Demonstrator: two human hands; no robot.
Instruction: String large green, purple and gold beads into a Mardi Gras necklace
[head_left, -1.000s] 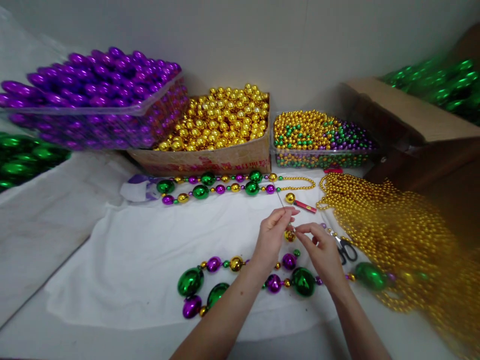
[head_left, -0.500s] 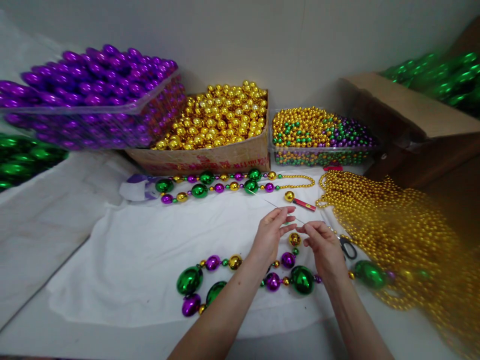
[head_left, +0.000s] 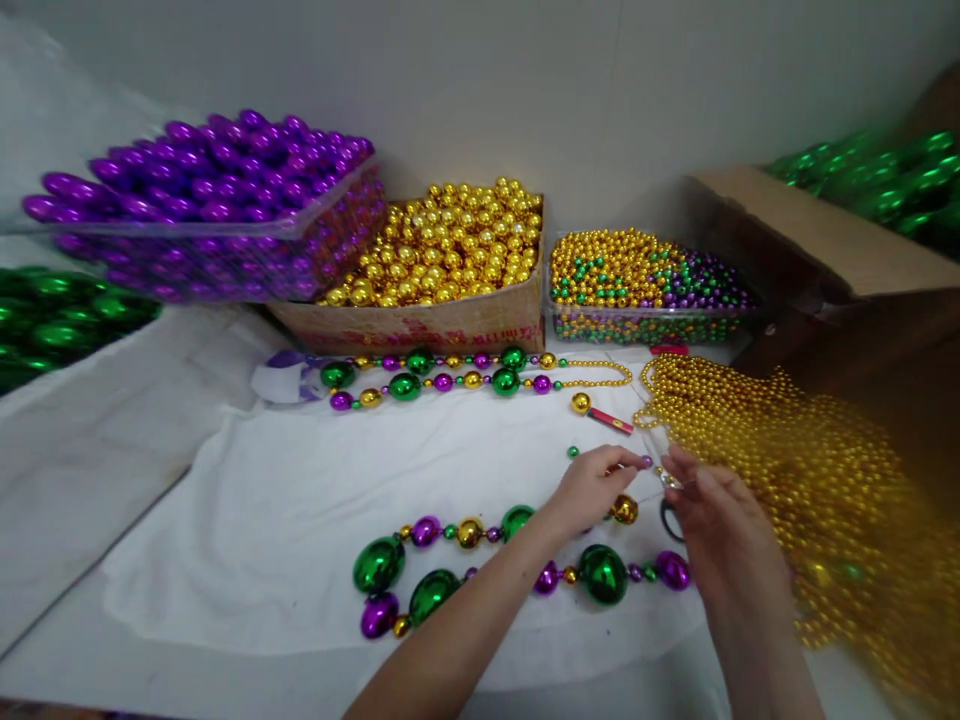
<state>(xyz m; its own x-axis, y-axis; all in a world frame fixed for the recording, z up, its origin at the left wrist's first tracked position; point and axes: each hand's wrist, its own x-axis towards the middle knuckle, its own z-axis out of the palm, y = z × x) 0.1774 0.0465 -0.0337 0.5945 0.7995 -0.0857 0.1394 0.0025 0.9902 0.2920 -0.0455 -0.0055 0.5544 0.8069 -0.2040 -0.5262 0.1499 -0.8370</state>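
My left hand (head_left: 600, 485) is closed in a pinch, its fingertips at a small purple bead (head_left: 646, 461). To its right, my right hand (head_left: 724, 510) is closed with thumb and fingers together on a thin needle or thread (head_left: 673, 484), too fine to tell which. Below both hands lies a strand of large beads, among them a green bead (head_left: 602, 574), a purple bead (head_left: 673, 570) and a gold bead (head_left: 624, 510). My left forearm covers part of that strand. Scissors (head_left: 670, 521) with a black handle lie between the hands, partly hidden.
Behind stand a tub of purple beads (head_left: 187, 235), a cardboard box of gold beads (head_left: 420, 322) and a tub of small mixed beads (head_left: 652, 322). A finished-looking necklace (head_left: 442, 382), a red lighter (head_left: 609, 421) and a green bead (head_left: 573, 452) lie on white cloth (head_left: 285, 520). Gold bead strands (head_left: 787, 440) spread right.
Both hands have moved to the right, and the long needle no longer shows clearly between them. The strand's gold end bead has shifted right. My left fingertips now meet a small purple bead.
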